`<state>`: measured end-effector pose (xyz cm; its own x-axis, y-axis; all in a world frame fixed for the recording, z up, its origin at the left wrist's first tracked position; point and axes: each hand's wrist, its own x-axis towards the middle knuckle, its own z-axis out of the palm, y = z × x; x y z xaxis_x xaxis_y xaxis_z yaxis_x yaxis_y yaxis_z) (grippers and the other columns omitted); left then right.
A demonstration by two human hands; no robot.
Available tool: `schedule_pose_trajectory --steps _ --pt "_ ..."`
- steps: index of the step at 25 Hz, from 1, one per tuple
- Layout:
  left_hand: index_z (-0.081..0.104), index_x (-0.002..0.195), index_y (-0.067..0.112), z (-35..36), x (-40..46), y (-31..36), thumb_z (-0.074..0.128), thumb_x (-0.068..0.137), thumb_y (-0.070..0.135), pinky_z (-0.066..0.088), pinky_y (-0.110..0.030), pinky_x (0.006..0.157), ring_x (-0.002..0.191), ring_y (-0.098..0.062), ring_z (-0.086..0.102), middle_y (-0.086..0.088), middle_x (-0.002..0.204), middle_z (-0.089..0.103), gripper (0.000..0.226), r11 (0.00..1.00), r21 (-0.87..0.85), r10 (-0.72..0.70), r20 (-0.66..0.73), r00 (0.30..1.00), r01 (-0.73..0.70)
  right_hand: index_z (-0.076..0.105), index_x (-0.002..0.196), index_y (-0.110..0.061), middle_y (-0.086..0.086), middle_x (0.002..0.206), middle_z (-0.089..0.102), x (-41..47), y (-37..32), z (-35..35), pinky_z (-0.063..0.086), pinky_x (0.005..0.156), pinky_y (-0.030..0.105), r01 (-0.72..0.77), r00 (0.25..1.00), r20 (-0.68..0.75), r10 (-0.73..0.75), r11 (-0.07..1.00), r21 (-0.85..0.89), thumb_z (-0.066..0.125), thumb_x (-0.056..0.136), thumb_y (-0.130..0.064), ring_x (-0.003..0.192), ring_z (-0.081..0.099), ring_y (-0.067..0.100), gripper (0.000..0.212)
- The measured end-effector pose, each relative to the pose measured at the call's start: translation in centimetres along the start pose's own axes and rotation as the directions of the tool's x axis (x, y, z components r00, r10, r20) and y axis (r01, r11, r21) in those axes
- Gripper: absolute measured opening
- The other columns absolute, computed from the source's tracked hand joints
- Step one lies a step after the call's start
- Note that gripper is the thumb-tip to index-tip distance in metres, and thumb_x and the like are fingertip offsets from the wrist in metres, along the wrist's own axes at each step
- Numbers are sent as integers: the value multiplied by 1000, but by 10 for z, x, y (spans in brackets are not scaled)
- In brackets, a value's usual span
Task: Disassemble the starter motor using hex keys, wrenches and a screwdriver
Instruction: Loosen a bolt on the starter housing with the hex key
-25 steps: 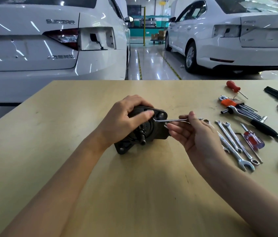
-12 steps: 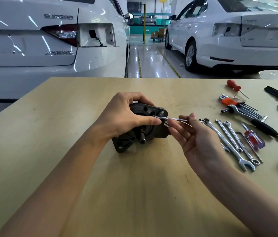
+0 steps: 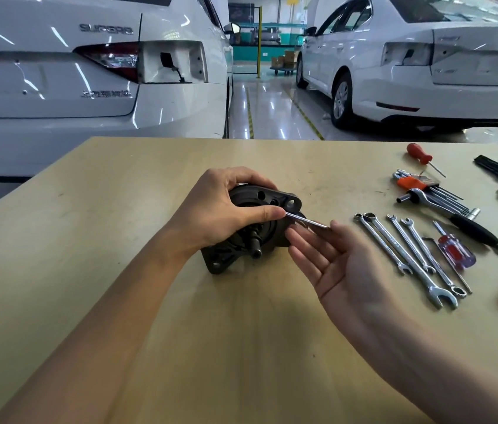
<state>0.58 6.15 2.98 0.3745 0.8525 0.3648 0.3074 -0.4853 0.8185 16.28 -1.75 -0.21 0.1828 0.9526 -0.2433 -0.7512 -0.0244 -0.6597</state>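
The dark starter motor housing (image 3: pixel 264 237) lies on the wooden table (image 3: pixel 119 240), shaft end pointing toward me. My left hand (image 3: pixel 223 212) grips it from the top and left, and its thumb presses on the head of a small silver wrench (image 3: pixel 306 221) set against the housing's right side. My right hand (image 3: pixel 342 264) is palm up with straight fingers just right of the housing. The wrench handle rests on its fingertips beside the thumb. What the wrench head sits on is hidden by my left thumb.
Several combination wrenches (image 3: pixel 406 252) lie in a row right of my right hand. Beyond them are a red-handled screwdriver (image 3: pixel 455 252), a black-handled ratchet (image 3: pixel 468 228), an orange hex key set (image 3: pixel 410 183) and a small red screwdriver (image 3: pixel 419 153). White cars (image 3: pixel 58 71) stand behind the table.
The wrench handle has swung a little toward me. My right hand's fingers have straightened and its palm has turned up. My left hand keeps its grip on the housing.
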Motion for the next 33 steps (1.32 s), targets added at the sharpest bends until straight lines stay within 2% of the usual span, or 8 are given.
schedule_pose_trajectory --steps 4,9,15,21,27,29,31,33 --pt "72 90 27 -2 0 1 82 58 39 54 -23 85 86 -6 69 7 94 73 36 1000 -16 -18 32 999 18 59 83 0 18 79 73 1 3 1 56 51 24 27 999 47 -27 1000 -8 46 95 -6 71 73 23 19" --pt "71 89 28 -1 2 -1 85 67 26 55 -24 84 85 -6 69 7 93 73 26 1000 25 -12 16 1000 12 58 87 -2 15 77 72 10 0 1 57 60 26 179 981 91 -170 979 -95 55 90 1 75 73 25 4" --pt "72 91 27 0 2 -3 83 71 25 52 -15 79 83 -2 68 6 93 72 22 1000 18 6 12 1000 -7 58 90 -5 14 80 73 15 -9 6 56 63 22 305 948 167 -272 925 -227 65 83 2 78 73 25 13" --pt "71 93 26 1 2 -6 81 74 23 49 -12 79 85 -1 66 4 96 70 21 1000 15 19 -5 1000 -19 57 88 -5 5 61 65 19 -21 18 53 54 22 333 943 159 -293 855 -399 62 84 6 58 65 15 12" --pt "71 92 25 1 2 -8 81 73 23 47 -9 72 78 3 64 10 89 68 21 999 32 35 -40 999 -34 53 65 -7 2 51 60 24 -24 26 52 52 20 343 938 205 -281 846 -409 54 86 10 51 60 12 27" --pt "70 89 27 3 2 -9 80 76 24 47 -11 73 80 2 64 9 89 67 16 998 24 53 -41 998 -52 52 64 -7 2 51 59 24 -24 29 53 52 21 359 931 225 -287 827 -433 53 85 10 50 60 12 27" --pt "71 86 26 6 2 -8 64 85 31 47 -14 76 85 -3 64 4 90 68 9 998 -35 53 -52 997 -55 48 69 -10 3 56 57 27 -26 38 52 49 25 429 903 256 -345 733 -528 53 83 9 47 58 13 24" --pt "74 84 26 8 4 -10 38 90 34 49 -18 77 88 -8 66 1 90 72 37 991 -131 14 -55 998 -22 44 72 -15 4 69 54 30 -30 52 48 49 32 541 834 370 -408 478 -692 55 82 5 49 55 15 25"
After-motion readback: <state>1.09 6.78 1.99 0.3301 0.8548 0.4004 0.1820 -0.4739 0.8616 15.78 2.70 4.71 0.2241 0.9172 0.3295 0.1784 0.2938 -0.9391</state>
